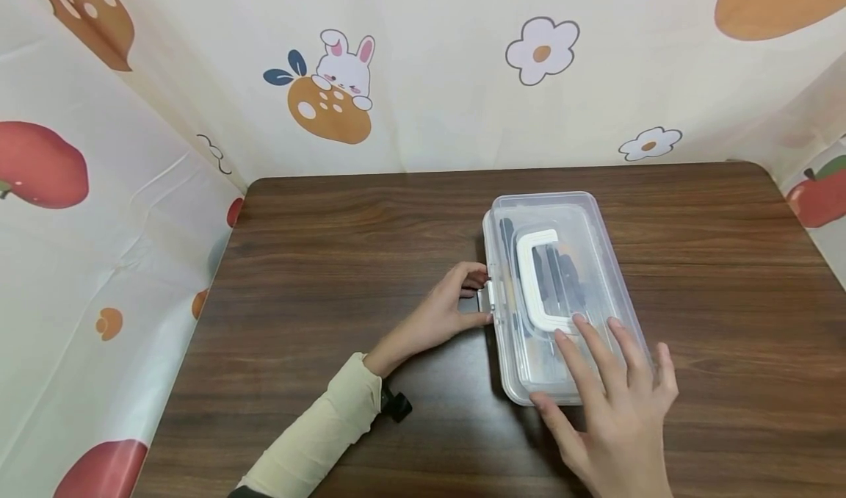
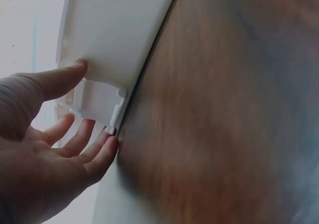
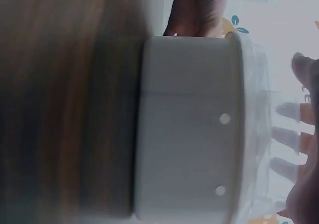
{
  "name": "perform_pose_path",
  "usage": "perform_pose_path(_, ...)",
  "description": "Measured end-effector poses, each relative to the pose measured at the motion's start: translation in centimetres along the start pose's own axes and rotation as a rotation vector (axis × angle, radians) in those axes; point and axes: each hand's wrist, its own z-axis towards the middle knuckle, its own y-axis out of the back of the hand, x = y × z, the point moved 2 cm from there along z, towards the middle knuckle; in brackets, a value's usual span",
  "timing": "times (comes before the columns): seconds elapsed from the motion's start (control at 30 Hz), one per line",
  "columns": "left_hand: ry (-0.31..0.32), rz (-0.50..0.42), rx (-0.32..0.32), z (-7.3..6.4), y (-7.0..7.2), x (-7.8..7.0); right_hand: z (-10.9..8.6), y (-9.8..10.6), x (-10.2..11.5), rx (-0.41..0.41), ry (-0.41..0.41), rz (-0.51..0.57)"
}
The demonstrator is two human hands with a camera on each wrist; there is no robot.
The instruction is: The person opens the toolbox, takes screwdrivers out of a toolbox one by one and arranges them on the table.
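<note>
A plastic storage box (image 1: 575,215) with a see-through lid and a white carry handle (image 1: 529,281) lies on the table, and dark, long items show dimly inside. At its left side, my left hand (image 1: 439,311) touches the white latch (image 2: 99,100), thumb at one end and lightly bent fingers at the other. My right hand (image 1: 617,417) is spread over the near end of the lid, fingertips by the handle's near end. In the right wrist view, the box's pale end wall (image 3: 187,134) fills the middle, with the right fingers above the lid; firm contact is unclear.
The dark wood-grain table (image 1: 330,241) extends left and right of the box. Behind and at the sides hangs a pale printed curtain (image 1: 449,79) with fruit, flowers and a rabbit. A small black device (image 1: 396,406) sits at the left wrist.
</note>
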Motion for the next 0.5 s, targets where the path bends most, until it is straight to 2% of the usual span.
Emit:
perform_pose_path(0.1, 0.037, -0.084, -0.001, -0.1, -0.2, 0.1, 0.1, -0.1, 0.3, 0.035, 0.018, -0.026)
perform_pose_path(0.23, 0.066, -0.150, 0.003, -0.2, -0.2, 0.2, 0.3, -0.2, 0.5, 0.079, 0.043, -0.059)
perform_pose_path(0.4, 0.080, -0.180, 0.001, -0.2, -0.1, 0.1, 1.0, 0.0, 0.7, 0.174, 0.051, -0.068)
perform_pose_path(0.5, 0.083, -0.168, -0.004, -0.3, -0.1, 0.0, 1.4, 0.1, 0.7, 0.202, 0.054, -0.055)
